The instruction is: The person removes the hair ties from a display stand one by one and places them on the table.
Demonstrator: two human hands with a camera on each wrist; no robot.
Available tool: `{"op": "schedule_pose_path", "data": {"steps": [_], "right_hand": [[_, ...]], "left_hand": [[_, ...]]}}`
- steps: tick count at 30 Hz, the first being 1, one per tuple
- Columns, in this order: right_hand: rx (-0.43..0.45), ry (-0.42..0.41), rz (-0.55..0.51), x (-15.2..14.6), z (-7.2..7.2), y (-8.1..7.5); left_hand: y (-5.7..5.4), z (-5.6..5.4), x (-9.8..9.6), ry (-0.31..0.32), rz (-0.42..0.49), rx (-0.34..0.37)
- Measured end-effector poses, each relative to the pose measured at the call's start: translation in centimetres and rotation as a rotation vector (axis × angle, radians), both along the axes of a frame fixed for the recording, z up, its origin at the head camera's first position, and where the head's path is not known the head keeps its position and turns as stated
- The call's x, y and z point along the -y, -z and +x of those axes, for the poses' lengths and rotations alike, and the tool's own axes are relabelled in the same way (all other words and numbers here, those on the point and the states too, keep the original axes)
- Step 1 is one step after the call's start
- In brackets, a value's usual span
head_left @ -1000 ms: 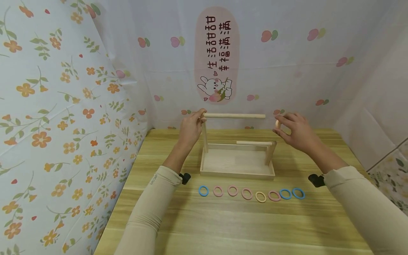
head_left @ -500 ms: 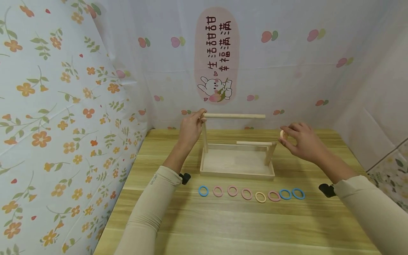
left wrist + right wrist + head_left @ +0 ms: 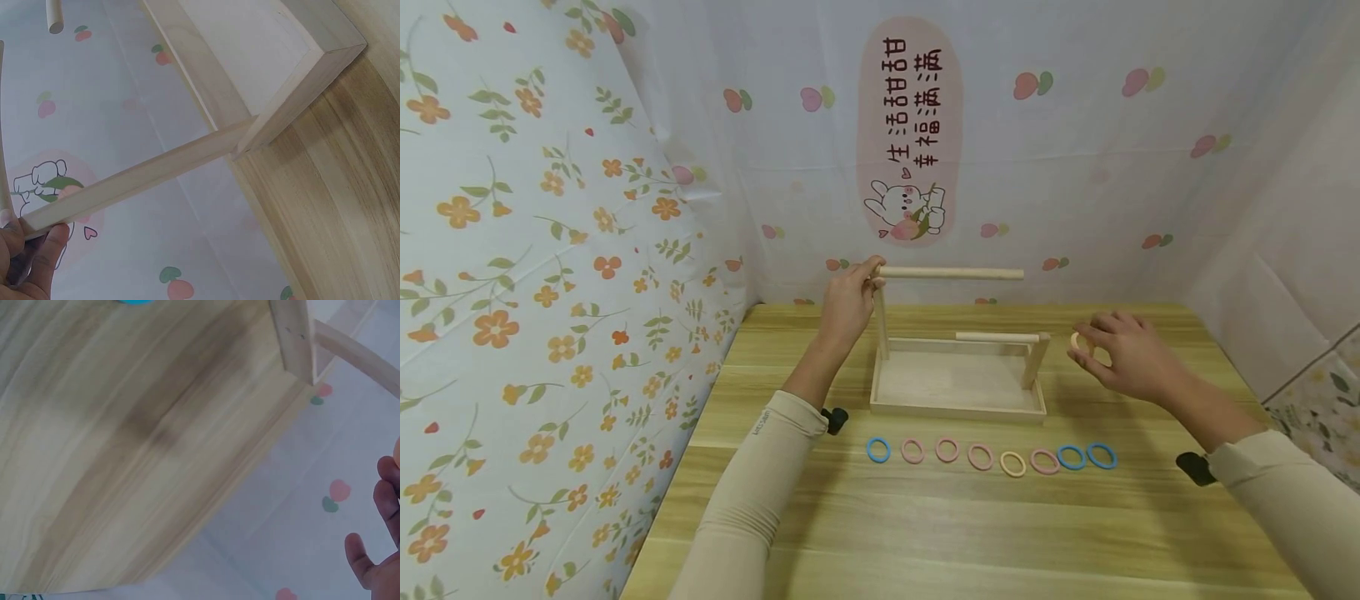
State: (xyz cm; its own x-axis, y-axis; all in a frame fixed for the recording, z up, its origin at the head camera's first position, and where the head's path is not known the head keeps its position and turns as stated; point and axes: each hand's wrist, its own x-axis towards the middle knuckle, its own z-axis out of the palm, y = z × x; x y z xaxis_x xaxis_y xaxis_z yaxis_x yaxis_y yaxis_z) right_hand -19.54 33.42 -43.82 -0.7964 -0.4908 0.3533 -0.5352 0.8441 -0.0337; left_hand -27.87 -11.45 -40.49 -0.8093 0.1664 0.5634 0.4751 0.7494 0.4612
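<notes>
A wooden stand holds a tall post (image 3: 144,178) at its left end, topped by a long horizontal rod (image 3: 955,273). At that top corner my left hand (image 3: 848,307) grips the post between thumb and fingers. A lower rod (image 3: 996,337) juts leftward from a shorter post (image 3: 1034,363) at the right end. Just right of this lower rod, apart from it, my right hand (image 3: 1131,354) pinches a pale orange ring (image 3: 1075,342). Only a sliver of the ring shows at the right wrist view's edge. Neither rod bears a ring.
In front of the stand's shallow tray (image 3: 958,412) lies a row of rings on the wood-grain table (image 3: 925,533): pink rings (image 3: 970,463), blue rings (image 3: 868,451) and a yellow ring (image 3: 1003,465). A patterned cloth (image 3: 805,192) hangs behind.
My right hand has moved right and downward with the pale orange ring, from near the upper rod's free end to beside the shorter post. My left hand stays at the post top.
</notes>
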Motion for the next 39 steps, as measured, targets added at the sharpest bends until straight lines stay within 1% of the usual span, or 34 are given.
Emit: {"op": "schedule_pose_path", "data": {"steps": [5,9,12,18,30,35,39], "right_hand": [[0.026,0.000,0.023,-0.4,0.5,0.4],[0.031,-0.012,0.034,-0.7,1.0,0.9],[0.044,-0.015,0.048,-1.0,1.3,1.3],[0.112,-0.006,0.058,-1.6,1.8,2.0],[0.093,-0.051,0.058,-3.0,3.5,4.2],[0.070,-0.064,0.036,-3.4,4.0,4.6],[0.064,-0.057,0.033,-3.7,4.3,4.9]], "left_hand": [[-0.1,0.1,0.1,-0.004,-0.007,-0.001],[-0.1,0.2,0.1,-0.006,-0.016,-0.004],[-0.2,0.2,0.1,-0.011,-0.022,0.004],[-0.2,0.1,0.1,-0.018,-0.029,0.019],[0.1,0.2,0.1,-0.009,-0.020,0.012],[0.0,0.2,0.0,-0.007,-0.009,0.013],[0.0,0.2,0.0,-0.008,-0.002,0.008]]}}
